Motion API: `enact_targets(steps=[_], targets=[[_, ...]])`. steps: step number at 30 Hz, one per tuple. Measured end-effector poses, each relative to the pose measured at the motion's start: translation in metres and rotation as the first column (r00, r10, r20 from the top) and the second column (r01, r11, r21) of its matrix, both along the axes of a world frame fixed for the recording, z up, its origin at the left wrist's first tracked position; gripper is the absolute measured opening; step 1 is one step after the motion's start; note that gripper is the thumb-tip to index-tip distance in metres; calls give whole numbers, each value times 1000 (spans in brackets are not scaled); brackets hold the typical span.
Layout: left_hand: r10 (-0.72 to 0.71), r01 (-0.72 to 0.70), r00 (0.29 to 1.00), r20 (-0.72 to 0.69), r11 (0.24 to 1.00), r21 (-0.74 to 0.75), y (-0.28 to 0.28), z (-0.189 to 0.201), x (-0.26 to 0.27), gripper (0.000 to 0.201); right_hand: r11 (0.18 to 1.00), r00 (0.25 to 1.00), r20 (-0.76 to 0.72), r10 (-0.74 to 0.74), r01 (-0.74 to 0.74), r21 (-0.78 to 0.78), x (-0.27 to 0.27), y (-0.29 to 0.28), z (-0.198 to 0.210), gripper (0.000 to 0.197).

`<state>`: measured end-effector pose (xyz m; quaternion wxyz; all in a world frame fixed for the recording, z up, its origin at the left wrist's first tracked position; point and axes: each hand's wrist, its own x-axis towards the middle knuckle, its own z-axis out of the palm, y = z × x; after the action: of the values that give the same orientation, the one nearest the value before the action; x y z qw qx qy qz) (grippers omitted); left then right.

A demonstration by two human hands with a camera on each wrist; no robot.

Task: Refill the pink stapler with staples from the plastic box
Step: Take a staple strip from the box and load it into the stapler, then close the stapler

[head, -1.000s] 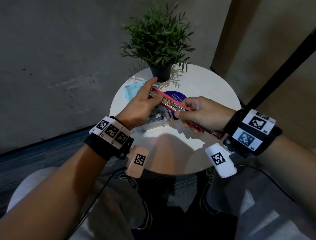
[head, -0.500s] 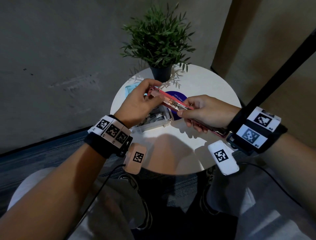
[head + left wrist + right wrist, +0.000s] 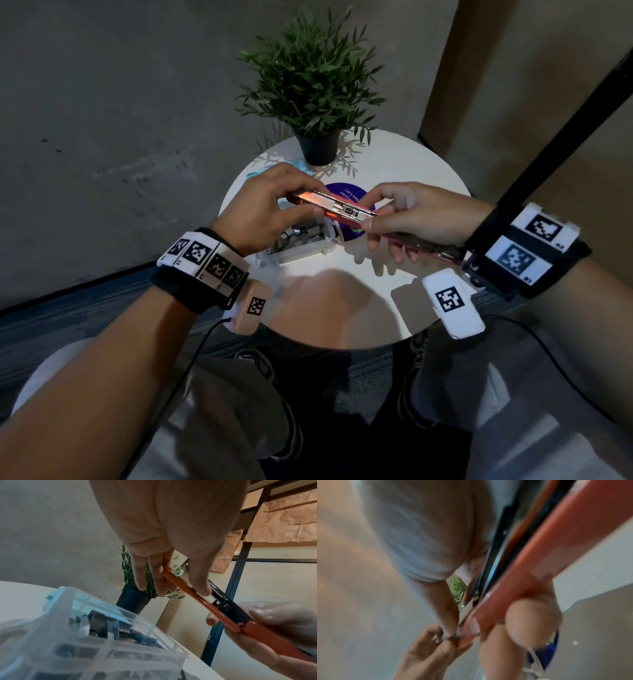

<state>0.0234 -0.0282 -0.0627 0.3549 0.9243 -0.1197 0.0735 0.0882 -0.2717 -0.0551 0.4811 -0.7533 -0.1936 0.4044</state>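
Both hands on the opened stapler

Now the pink stapler (image 3: 337, 210) is held in the air between the two hands, above the round white table (image 3: 394, 164). The left hand (image 3: 263, 209) pinches its far end between thumb and fingers, and the metal staple channel faces up. The right hand (image 3: 421, 216) grasps the near end, fingers curled under the pink body and thumb on top. Just below the left hand sits the clear plastic box (image 3: 301, 245) of staples, open on the table. Beyond both hands stands a potted plant (image 3: 317, 99), and a round purple sticker (image 3: 349, 197) lies under the stapler.
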Motion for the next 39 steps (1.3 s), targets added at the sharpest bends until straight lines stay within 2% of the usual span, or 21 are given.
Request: enact_targets(steps=[4, 7, 10, 13, 17, 20, 23, 26, 29, 32, 34, 36, 39], targets=[[-4, 5, 1000, 15, 1000, -22, -5, -2, -2, 20, 999, 1000, -15, 27, -27, -31, 11, -13, 15, 34], [14, -14, 1000, 26, 1000, -11, -4, -7, 0, 23, 1000, 999, 37, 3, -2, -30, 18, -26, 20, 34], [73, -74, 997, 35, 997, 21, -1, -7, 0, 21, 988, 987, 85, -139, 132, 82, 23, -38, 25, 47], [133, -132, 991, 21, 991, -23, -3, -6, 0, 18, 966, 977, 102, -188, 165, 198, 21, -39, 27, 57], [180, -182, 983, -24, 980, -85, -8, -8, 0, 14, 954, 962, 217, -168, 103, 282, 14, -27, 18, 35], [153, -164, 984, -88, 977, -135, -11, -8, -1, 25, 941, 934, 311, -179, 70, 331, 14, -19, 12, 23], [112, -137, 984, -141, 973, -184, -16, -9, -2, 31, 955, 867, 454, -204, 74, 288, 10, -12, 6, 20], [67, -123, 980, -190, 945, -302, -22, -10, -5, 29, 991, 818, 563, -119, 59, 123, 4, -8, 1, 35], [6, -107, 979, -202, 863, -493, -30, -9, -6, 30, 998, 877, 478, -46, 25, 49, -1, -3, -3, 40], [-73, -108, 970, -232, 728, -677, -33, -3, -7, 33, 991, 939, 336, -74, 32, 130, -4, 2, 0, 25], [-128, -95, 954, -272, 730, -677, -32, 1, -7, 50, 982, 961, 253, -113, 69, 176, -2, 2, 2, 23], [-174, -82, 935, -311, 744, -663, -29, 3, -8, 68, 976, 969, 199, -147, 109, 191, 1, 2, 2, 32], [-150, -109, 930, -336, 760, -641, -27, 5, -7, 68, 977, 968, 195, -156, 121, 178, 2, 0, -1, 36]])
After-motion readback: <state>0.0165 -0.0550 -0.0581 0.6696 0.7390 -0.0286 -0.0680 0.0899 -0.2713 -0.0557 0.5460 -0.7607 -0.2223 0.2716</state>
